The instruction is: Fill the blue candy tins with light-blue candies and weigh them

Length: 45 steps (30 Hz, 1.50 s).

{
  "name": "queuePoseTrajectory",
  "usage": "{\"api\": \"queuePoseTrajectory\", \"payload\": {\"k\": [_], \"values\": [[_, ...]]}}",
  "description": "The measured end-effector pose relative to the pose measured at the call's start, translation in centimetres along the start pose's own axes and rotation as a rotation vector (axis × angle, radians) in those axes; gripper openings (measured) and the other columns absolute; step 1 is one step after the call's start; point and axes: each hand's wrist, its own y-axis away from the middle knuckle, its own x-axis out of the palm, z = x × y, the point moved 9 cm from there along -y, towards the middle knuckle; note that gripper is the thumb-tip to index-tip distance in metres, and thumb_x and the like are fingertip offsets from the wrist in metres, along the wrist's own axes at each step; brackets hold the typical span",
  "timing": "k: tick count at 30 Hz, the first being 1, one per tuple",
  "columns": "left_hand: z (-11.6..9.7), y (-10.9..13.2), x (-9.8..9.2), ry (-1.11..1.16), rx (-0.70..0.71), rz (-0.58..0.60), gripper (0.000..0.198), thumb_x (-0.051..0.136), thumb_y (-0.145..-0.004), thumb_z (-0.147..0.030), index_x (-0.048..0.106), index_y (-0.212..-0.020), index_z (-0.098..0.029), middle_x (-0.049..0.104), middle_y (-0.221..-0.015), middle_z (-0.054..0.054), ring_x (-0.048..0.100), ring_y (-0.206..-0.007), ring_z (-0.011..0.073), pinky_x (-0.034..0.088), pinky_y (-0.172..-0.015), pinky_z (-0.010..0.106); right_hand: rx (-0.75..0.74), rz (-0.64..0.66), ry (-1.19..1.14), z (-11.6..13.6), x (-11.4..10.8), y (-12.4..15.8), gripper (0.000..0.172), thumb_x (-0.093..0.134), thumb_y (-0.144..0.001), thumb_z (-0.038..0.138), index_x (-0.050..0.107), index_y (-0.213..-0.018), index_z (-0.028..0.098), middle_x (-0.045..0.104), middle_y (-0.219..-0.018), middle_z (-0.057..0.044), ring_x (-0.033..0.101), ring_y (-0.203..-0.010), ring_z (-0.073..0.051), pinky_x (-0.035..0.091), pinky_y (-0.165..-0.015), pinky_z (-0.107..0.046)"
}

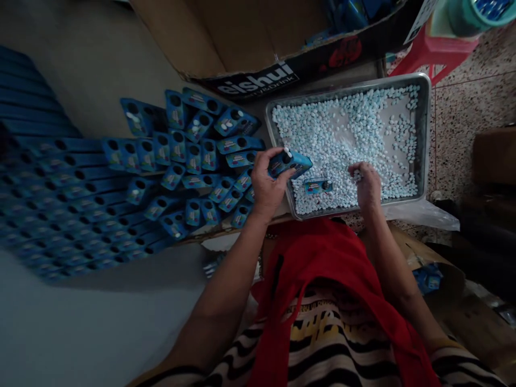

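Left-hand fingers: left hand [267, 185] wrapped round one small blue box [299, 163], thumb near side, fingers far side; grip closed to the box's width.
Held box: one, tilted, above the tray's left part; one white pellet at its upper end by the dark hole.
Right-hand fingers: right hand [368, 185] low over the pellets, fingers curled, tips drawn in towards the thumb; a few pellets at the tips, too small to count.
Metal tray: one metal tray [427, 134], rectangular; pale blue and white pellets [318, 129] spread inside, beyond counting, thinner at the right.
Box in tray: one blue box in the tray [316, 186], printed face up among the pellets, between the hands; depth unclear.
Standing boxes: about two dozen blue boxes [193, 156] on the surface [100, 59], left of the tray; overlaps prevent an exact count. Round holes on top, white pellets at several.
Packed boxes: many close rows [76, 204] further left; blurred, not countable.
Carton: one cardboard carton [181, 37] beyond the tray, blue pieces inside.
Far right: one red stool [451, 49], one teal tub [463, 19] above it.
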Motion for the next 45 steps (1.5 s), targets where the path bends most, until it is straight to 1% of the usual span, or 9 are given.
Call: {"api": "queuePoseTrajectory", "payload": {"k": [2,4,7,11,14,22,31,39,45], "values": [[0.5,1.0,-0.1,0.013,-0.037,-0.037,0.047,0.085,-0.082,-0.023,0.068,-0.126,-0.023,0.072,-0.123,0.005,0.069,-0.119,0.0254,0.056,-0.110,0.040,-0.219,0.131,0.412,1.2,0.4,0.5,0.017,0.073,-0.093,0.037,0.079,-0.102,0.024,0.078,-0.119,-0.007,0.068,-0.122,-0.028,0.048,-0.117,-0.049],[0.5,1.9,-0.8,0.028,-0.046,-0.116,0.046,0.086,-0.083,-0.025,0.068,-0.124,-0.022,0.072,-0.122,0.005,0.068,-0.118,0.0248,0.055,-0.111,0.041,-0.351,0.298,0.771,0.7,1.9,1.3,0.037,0.076,-0.086,0.027,0.079,-0.124,0.025,0.072,-0.144,-0.010,0.060,-0.138,-0.035,0.040,-0.124,-0.056],[-0.1,3.2,-3.2,0.030,-0.030,-0.264,0.045,0.088,-0.083,-0.025,0.068,-0.123,-0.020,0.071,-0.121,0.005,0.067,-0.117,0.0243,0.054,-0.109,0.042,-0.384,0.499,1.026,-2.0,4.5,2.5,0.064,0.081,-0.083,0.022,0.070,-0.146,0.025,0.068,-0.153,-0.012,0.060,-0.137,-0.037,0.044,-0.119,-0.056],[-1.1,4.7,-5.3,-0.032,-0.014,-0.254,0.044,0.090,-0.079,-0.020,0.074,-0.120,-0.021,0.071,-0.116,0.004,0.068,-0.113,0.0247,0.055,-0.105,0.041,-0.305,0.547,0.978,-3.9,7.2,2.4,0.051,0.082,-0.087,0.025,0.073,-0.137,0.021,0.078,-0.128,-0.011,0.072,-0.109,-0.028,0.056,-0.098,-0.040],[-1.7,5.4,-5.4,-0.042,0.002,-0.215,0.044,0.091,-0.077,-0.016,0.076,-0.118,-0.022,0.073,-0.113,0.005,0.069,-0.109,0.0255,0.056,-0.103,0.040,-0.347,0.462,1.053,-2.3,7.7,1.9,0.041,0.081,-0.087,0.026,0.077,-0.127,0.021,0.079,-0.114,-0.008,0.074,-0.098,-0.026,0.055,-0.086,-0.034],[-2.6,5.2,-2.6,-0.048,0.002,-0.127,0.045,0.087,-0.077,-0.009,0.078,-0.118,-0.025,0.075,-0.113,0.005,0.070,-0.111,0.0262,0.058,-0.103,0.039,-0.381,0.224,1.084,2.6,3.6,-0.1,0.039,0.083,-0.081,0.022,0.082,-0.120,0.023,0.079,-0.105,-0.006,0.071,-0.087,-0.023,0.053,-0.080,-0.033],[-1.4,8.4,-4.8,-0.078,-0.066,-0.176,0.040,0.085,-0.079,-0.009,0.080,-0.116,-0.023,0.076,-0.110,0.005,0.071,-0.111,0.0262,0.056,-0.106,0.040,-0.393,0.144,0.873,3.5,2.8,-0.2,0.039,0.085,-0.079,0.037,0.082,-0.114,0.021,0.076,-0.095,-0.003,0.063,-0.071,-0.018,0.053,-0.073,-0.033],[0.0,11.9,-7.1,-0.082,-0.118,-0.262,0.032,0.079,-0.084,-0.014,0.081,-0.114,-0.023,0.078,-0.111,0.007,0.073,-0.109,0.0274,0.058,-0.103,0.041,-0.449,0.425,0.824,3.3,7.5,4.2,0.033,0.084,-0.081,0.037,0.082,-0.111,0.023,0.076,-0.097,-0.004,0.061,-0.070,-0.017,0.054,-0.070,-0.032],[1.6,17.1,-12.6,-0.132,-0.251,-0.408,0.037,0.085,-0.082,-0.025,0.079,-0.118,-0.023,0.076,-0.115,0.008,0.072,-0.112,0.0284,0.058,-0.106,0.043,-0.508,0.604,0.819,2.7,13.5,5.9,0.029,0.079,-0.087,0.034,0.083,-0.114,0.023,0.078,-0.103,-0.007,0.062,-0.073,-0.016,0.053,-0.071,-0.030]]}}
